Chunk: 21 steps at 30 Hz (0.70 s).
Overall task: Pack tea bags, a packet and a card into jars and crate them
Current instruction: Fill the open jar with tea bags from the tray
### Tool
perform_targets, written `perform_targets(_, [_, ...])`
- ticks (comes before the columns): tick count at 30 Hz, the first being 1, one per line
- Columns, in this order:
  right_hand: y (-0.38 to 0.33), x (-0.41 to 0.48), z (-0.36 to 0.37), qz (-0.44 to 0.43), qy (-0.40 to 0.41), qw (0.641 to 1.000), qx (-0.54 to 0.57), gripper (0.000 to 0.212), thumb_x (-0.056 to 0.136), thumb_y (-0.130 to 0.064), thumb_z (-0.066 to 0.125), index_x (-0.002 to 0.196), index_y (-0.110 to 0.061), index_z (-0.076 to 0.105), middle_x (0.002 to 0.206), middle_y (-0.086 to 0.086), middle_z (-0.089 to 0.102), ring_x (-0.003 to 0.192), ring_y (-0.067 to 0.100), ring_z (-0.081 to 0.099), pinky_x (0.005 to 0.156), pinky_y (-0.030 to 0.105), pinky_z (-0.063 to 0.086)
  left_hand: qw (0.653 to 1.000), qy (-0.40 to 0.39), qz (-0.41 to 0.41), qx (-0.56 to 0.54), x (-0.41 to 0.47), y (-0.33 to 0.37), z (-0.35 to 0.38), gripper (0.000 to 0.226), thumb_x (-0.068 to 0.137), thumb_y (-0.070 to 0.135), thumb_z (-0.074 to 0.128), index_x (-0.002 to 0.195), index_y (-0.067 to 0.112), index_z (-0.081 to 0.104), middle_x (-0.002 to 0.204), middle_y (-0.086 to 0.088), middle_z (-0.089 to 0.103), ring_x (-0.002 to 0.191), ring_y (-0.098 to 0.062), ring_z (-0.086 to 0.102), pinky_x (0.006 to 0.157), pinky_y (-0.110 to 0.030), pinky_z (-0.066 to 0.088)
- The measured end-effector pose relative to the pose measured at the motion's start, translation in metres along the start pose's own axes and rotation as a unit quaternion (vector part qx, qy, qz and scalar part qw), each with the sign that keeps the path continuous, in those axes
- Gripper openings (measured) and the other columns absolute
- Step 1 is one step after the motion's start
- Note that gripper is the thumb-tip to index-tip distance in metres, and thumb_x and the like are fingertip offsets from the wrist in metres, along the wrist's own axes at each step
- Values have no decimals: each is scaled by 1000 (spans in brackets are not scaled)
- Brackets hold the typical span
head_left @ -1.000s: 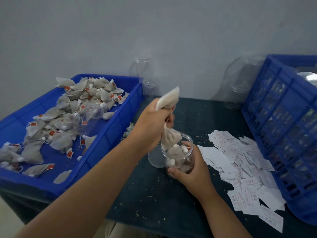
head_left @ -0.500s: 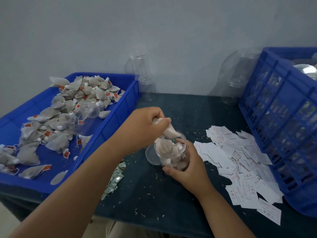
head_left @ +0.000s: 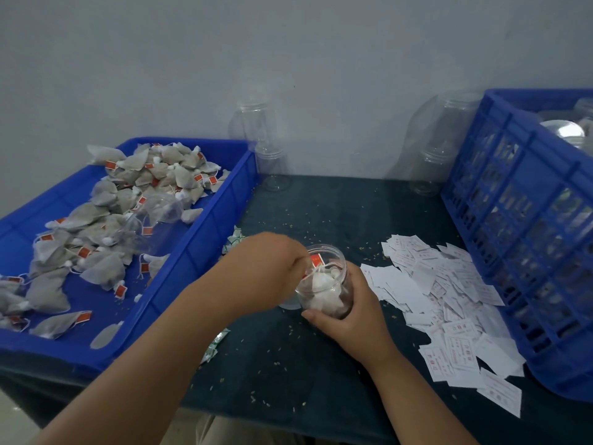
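Head view shows the person's right hand (head_left: 356,316) wrapped round a small clear jar (head_left: 324,297), thumb on the near side of its wall. The jar is near the middle of the dark bench (head_left: 288,364); whether it stands on the bench or is lifted a little cannot be told. The left hand (head_left: 269,271) is at the mouth of the jar with its fingers curled, and it seems to pinch the top tea bag (head_left: 317,281) by its string; the red tag (head_left: 317,260) lies at the rim. The jar looks almost full. A heap of loose tea bags (head_left: 112,220) lies in the blue tray (head_left: 199,252) at the left edge of the bench. White cards (head_left: 449,300) are spread toward the right edge, just beside the blue crate (head_left: 529,220). Some green packets (head_left: 215,345) show between the tray and the left forearm. The bags are probably very light and soft, so they should compress easily. The thin mesh may tear, so it is better to push on the body of a bag than to pull the string. The jar seems to be thin, smooth plastic and may tip or slip, so a grip low round its wall is safest. A card lies flat and is best taken at a corner.
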State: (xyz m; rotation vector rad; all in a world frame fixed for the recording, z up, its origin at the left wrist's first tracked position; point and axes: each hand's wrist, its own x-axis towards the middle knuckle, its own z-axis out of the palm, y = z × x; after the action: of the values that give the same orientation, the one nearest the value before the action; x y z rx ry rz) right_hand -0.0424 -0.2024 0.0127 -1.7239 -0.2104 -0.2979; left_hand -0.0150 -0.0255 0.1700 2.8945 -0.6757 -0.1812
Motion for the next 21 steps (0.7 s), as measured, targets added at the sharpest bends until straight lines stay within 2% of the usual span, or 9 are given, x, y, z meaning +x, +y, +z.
perform_targets(3, [-4, -1, 2, -9, -3, 1000, -23, 81, 64, -47, 100, 131, -57, 56, 129, -16, 72, 118, 13, 72, 92, 25, 60, 994, -39, 20, 101, 0, 8, -2, 31, 110, 27, 40, 88, 25, 62, 89, 6, 62, 106, -17, 47, 94, -39, 40])
perform_targets(8, [-2, -3, 2, -18, -19, 999, -45, 88, 62, -43, 104, 135, -54, 56, 131, -16, 72, 120, 11, 71, 92, 19, 56, 982, -168, 38, -79, -2, 25, -4, 39, 110, 29, 37, 85, 29, 67, 79, 10, 58, 77, -14, 52, 71, -28, 42])
perform_targets(11, [0, -1, 0, -4, 0, 999, -34, 89, 60, -48, 104, 135, -49, 57, 130, -12, 72, 120, 16, 72, 95, 34, 60, 962, -209, 16, -174, -2, 22, -13, 50, 110, 45, 29, 93, 25, 71, 96, 6, 71, 87, -15, 62, 84, -32, 51])
perform_targets(13, [-3, 0, 2, 2, 0, 1000, -16, 86, 62, -55, 103, 136, -51, 57, 130, -11, 74, 119, 16, 73, 96, 39, 62, 971, -154, 45, -176, 1, 14, -16, 42, 111, 41, 38, 115, 17, 73, 113, -1, 74, 105, -17, 67, 96, -38, 53])
perform_targets(14, [-5, 0, 2, 3, -2, 1000, -13, 85, 63, -59, 101, 136, -54, 57, 131, -12, 73, 120, 16, 73, 96, 39, 62, 975, -92, 57, -193, 3, 6, -14, 34, 109, 37, 45, 118, 22, 74, 112, 5, 76, 104, -11, 69, 94, -33, 55])
perform_targets(16, [-6, -1, 3, 5, -3, 1000, -20, 86, 64, -60, 101, 136, -54, 56, 133, -13, 72, 122, 15, 72, 97, 41, 62, 953, 80, 21, -290, 6, -14, -11, 20, 104, 37, 55, 107, 35, 75, 97, 18, 77, 89, 2, 71, 78, -19, 57])
perform_targets(18, [-3, -2, 4, 12, -4, 1000, -23, 87, 63, -59, 101, 138, -50, 57, 133, -14, 72, 122, 13, 72, 98, 43, 62, 943, 188, -65, -269, 14, -44, -1, 12, 101, 37, 60, 96, 37, 71, 89, 19, 76, 80, 0, 71, 72, -22, 57])
perform_targets(19, [-1, -3, 3, 18, -1, 1000, -20, 87, 63, -58, 101, 138, -49, 57, 132, -14, 73, 120, 13, 73, 99, 43, 62, 959, 171, -110, -198, 18, -62, 8, 10, 101, 35, 61, 98, 37, 69, 94, 16, 76, 84, -4, 70, 76, -27, 57])
perform_targets(21, [1, -3, 2, 25, 7, 1000, -12, 86, 62, -53, 101, 136, -49, 57, 129, -15, 74, 116, 12, 74, 98, 43, 62, 983, 42, -175, -47, 24, -91, 33, 17, 101, 28, 60, 114, 34, 69, 116, 8, 72, 99, -13, 67, 88, -36, 57])
